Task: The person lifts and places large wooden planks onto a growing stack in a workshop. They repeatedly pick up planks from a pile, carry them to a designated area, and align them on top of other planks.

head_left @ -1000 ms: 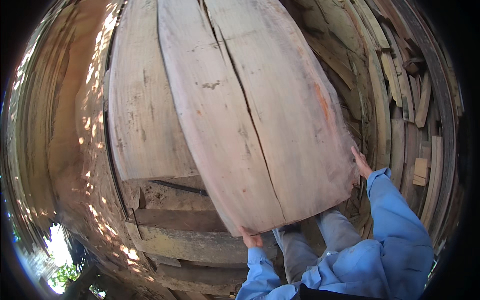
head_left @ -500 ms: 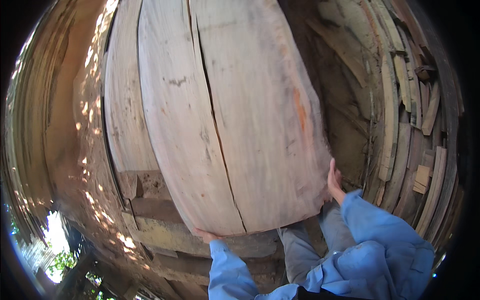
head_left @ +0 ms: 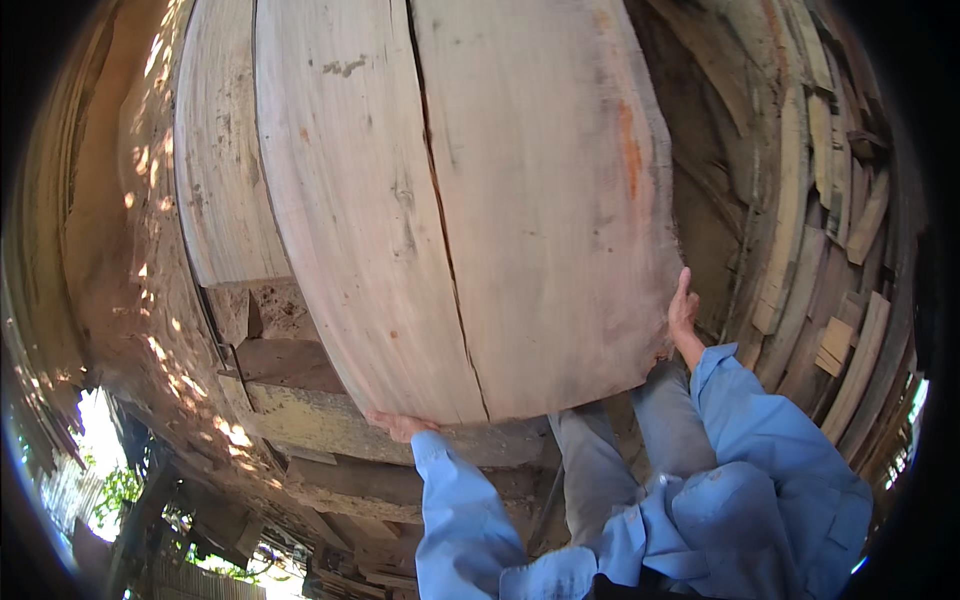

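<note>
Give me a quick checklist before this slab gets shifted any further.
1. Left hand at the wide slab's near-left corner: ok.
2. Right hand at its right edge, near the closer end: ok.
3. Fingers safe from pinching underneath: cannot tell, underside hidden.
4. Slab free of splits: not ok, a long dark crack runs down it.
5. Far end supported: cannot tell, out of frame.

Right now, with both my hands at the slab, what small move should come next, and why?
Probably a gentle nudge with both hands together: the left hand is at the near left corner of the wooden slab, the right hand on its right edge, and a long dark crack runs between them to the near end, so uneven force might open it.
</note>
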